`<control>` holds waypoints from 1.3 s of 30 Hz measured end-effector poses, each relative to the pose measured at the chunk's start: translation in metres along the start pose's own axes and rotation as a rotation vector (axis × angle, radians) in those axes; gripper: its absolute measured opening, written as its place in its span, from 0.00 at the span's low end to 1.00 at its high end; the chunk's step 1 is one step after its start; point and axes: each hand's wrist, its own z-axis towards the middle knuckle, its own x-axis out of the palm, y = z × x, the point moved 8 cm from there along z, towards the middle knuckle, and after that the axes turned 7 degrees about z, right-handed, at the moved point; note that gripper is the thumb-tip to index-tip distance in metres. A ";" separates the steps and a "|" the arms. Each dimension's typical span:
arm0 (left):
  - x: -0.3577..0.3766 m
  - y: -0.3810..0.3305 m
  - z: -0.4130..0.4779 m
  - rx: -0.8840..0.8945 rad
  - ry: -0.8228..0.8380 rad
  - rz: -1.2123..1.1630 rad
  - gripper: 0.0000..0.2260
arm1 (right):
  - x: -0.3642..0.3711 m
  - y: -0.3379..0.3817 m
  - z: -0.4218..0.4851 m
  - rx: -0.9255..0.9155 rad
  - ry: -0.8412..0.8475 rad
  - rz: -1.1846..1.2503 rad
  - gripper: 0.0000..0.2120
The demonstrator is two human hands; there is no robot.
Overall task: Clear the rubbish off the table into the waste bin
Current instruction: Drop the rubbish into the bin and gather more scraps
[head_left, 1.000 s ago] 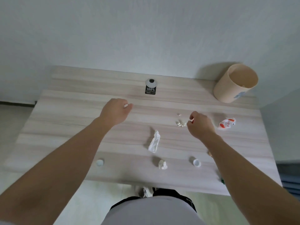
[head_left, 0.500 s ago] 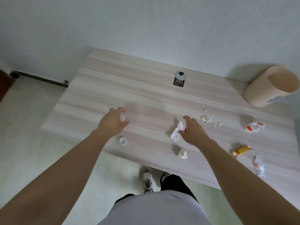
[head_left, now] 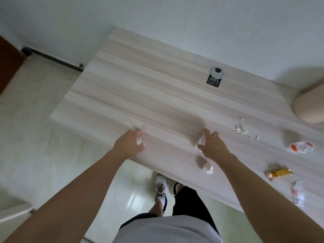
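Note:
My left hand is near the table's front edge, its fingers curled on a small white scrap. My right hand lies with its fingers spread over a twisted white tissue, thumb and forefinger on either side of it. A crumpled paper ball sits just below that hand. To the right lie white shell bits, a red-and-white wrapper, a gold sweet wrapper and a clear wrapper. The tan waste bin is cut off by the right edge.
The pale wooden table stands against a white wall. A black label with a round cable grommet sits at its back. My legs and a white shoe are on the tiled floor below the front edge.
The view has swung left. My right hand has moved from the shell bits onto the white tissue. My left hand has come down where the white cap lay, and the cap no longer shows.

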 end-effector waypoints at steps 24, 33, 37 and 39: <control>-0.050 -0.046 -0.014 0.019 -0.147 -0.126 0.16 | -0.045 0.011 -0.025 -0.009 -0.115 0.059 0.05; -0.089 -0.142 -0.033 0.290 -0.239 -0.055 0.17 | -0.099 -0.006 -0.082 -0.048 -0.287 0.149 0.09; -0.099 -0.189 -0.049 0.374 -0.264 -0.040 0.14 | -0.126 -0.027 -0.108 -0.042 -0.373 0.190 0.19; -0.102 -0.214 -0.057 0.407 -0.282 -0.044 0.14 | -0.141 -0.044 -0.120 -0.029 -0.424 0.211 0.17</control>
